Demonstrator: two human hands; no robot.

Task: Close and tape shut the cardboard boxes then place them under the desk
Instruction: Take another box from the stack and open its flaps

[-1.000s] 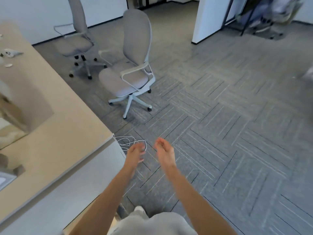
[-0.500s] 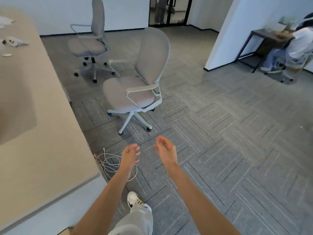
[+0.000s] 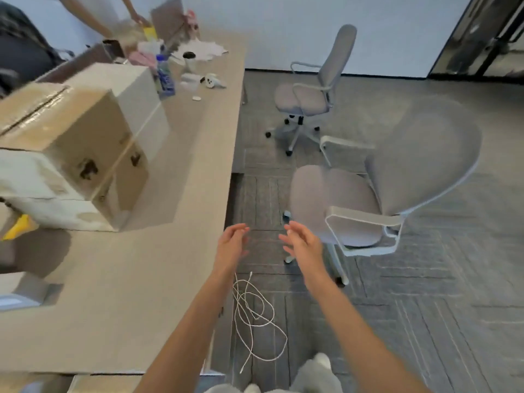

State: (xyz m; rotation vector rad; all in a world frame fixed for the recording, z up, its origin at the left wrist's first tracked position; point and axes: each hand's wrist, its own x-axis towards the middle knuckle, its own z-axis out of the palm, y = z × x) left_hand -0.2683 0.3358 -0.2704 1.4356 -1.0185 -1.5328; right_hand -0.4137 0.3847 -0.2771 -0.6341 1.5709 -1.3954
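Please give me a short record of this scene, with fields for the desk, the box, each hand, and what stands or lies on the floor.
desk: left of the person, clutter at its far end
cardboard box: on the desk, flaps closed, not yet under it
left hand: open, holds nothing
right hand: open, holds nothing
white cable: loose on the carpet, below the hands
office chair: right of the hands

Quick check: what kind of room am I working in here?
Most likely an office: a long desk stacked with cardboard boxes, grey swivel chairs beside it, and carpet tiles on the floor.
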